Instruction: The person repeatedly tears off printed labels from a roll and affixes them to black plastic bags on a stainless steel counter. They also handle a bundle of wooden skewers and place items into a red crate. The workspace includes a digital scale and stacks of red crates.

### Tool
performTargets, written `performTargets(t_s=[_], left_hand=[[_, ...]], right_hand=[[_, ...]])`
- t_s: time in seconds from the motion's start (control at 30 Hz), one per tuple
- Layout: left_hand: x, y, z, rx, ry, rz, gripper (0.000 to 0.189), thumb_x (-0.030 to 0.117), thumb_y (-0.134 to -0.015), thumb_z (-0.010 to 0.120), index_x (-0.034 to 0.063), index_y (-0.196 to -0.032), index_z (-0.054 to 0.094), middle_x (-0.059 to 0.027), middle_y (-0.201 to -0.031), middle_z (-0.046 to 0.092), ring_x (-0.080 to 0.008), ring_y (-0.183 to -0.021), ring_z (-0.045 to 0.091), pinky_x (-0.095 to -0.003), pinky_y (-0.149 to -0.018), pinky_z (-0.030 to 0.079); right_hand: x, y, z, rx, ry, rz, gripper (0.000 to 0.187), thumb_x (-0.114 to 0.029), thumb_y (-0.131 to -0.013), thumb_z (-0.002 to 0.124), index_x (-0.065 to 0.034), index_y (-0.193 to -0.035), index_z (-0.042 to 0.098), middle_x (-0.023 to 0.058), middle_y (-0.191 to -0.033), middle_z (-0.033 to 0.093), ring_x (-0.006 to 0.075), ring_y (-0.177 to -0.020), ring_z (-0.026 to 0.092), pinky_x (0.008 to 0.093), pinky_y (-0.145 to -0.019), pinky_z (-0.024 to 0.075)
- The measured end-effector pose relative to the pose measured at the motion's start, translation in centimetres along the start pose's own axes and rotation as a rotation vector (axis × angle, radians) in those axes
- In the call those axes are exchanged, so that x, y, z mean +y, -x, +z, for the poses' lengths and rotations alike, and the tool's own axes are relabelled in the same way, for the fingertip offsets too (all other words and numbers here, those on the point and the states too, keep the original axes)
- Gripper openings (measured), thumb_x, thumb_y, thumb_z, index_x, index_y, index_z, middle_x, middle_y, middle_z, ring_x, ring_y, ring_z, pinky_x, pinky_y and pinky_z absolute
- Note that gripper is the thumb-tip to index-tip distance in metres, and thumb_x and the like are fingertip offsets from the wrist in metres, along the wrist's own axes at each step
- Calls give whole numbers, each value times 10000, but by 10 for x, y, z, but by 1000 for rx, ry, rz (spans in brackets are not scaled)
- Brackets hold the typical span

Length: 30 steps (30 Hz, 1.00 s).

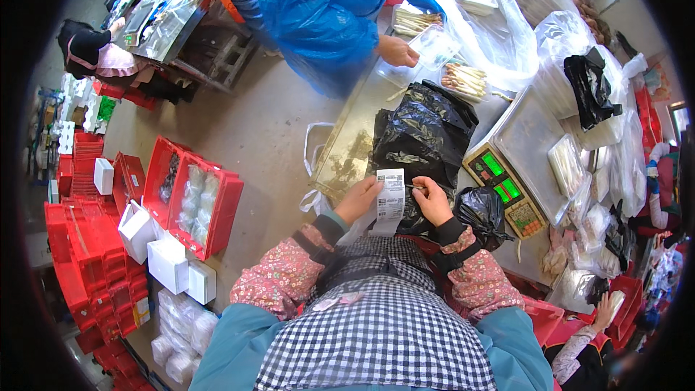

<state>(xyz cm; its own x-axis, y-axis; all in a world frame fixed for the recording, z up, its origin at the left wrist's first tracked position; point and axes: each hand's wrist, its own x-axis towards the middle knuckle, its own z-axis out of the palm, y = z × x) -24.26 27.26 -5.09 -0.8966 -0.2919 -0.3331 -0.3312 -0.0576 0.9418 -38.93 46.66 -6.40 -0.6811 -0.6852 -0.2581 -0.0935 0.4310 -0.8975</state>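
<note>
My left hand pinches the left edge of a strip of printed paper labels, which hangs down in front of my checked apron. To the right of the strip is my right hand, its fingers bent with thumb and fingertips close together; whether something small is between them is not clear. Beneath and beyond both hands, black plastic bags lie on the metal table. A knotted black bag sits right of my right hand, beside a digital scale with lit green displays.
Across the table, a co-worker in a blue plastic apron handles clear trays near white asparagus. Clear bags and packed trays lie at the right. Red crates and white foam boxes stand at the left.
</note>
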Motion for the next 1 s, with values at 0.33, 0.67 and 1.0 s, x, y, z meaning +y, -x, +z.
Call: performTargets(t_s=[0.33, 0.67, 1.0], left_hand=[[3, 5, -3, -1, 143, 45, 247, 214, -1022, 497, -16, -992, 584, -3, -866, 587, -70, -832, 503, -273, -747, 449], [14, 12, -2, 12, 217, 39, 249, 210, -1024, 490, -17, -977, 579, 2, -856, 586, -65, -831, 505, -266, -745, 450], [11, 13, -9, -82, 220, -28, 286, 205, -1045, 471, -25, -1156, 599, 4, -1040, 629, -65, -947, 544, -244, -850, 452]], right_hand=[[-1, 5, 3, -61, 52, 33, 248, -109, -899, 653, -2, -1122, 642, 108, -1012, 677, 162, -798, 645, 299, -750, 517], [6, 11, 7, -88, -25, 16, 221, -106, -903, 651, 12, -1090, 651, 86, -923, 704, 146, -746, 637, 293, -719, 521], [10, 14, 11, -128, -103, 43, 201, -90, -904, 651, 14, -1077, 657, 81, -904, 711, 128, -750, 640, 282, -719, 521]])
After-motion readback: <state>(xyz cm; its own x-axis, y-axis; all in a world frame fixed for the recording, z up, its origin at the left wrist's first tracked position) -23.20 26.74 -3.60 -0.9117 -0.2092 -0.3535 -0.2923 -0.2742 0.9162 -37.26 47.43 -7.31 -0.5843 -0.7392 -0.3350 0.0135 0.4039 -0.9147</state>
